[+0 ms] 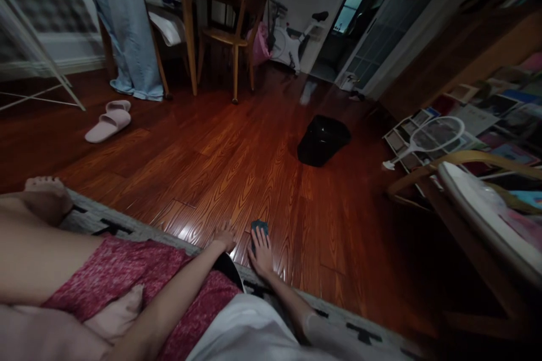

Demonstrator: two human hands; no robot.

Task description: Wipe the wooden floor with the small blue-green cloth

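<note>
My right hand (261,252) lies flat on the wooden floor (271,180), fingers stretched out over a small dark teal piece that looks like a cloth (259,225). Part of this piece is hidden under the palm. Just to its left, my left hand (225,237) rests on the floor with its fingers spread and nothing seen in it. Below the left wrist, a dark thing with a pale curved rim (228,271) shows partly at the rug's edge; I cannot make out what it is.
A grey patterned rug (364,334) lies under me. Ahead stands a black bin (324,141). Pink slippers (108,124), a wooden chair (231,36) and hanging jeans (127,28) are left. At right are a racket (436,135), books and a chair (486,208). An exercise bike (288,45) stands behind.
</note>
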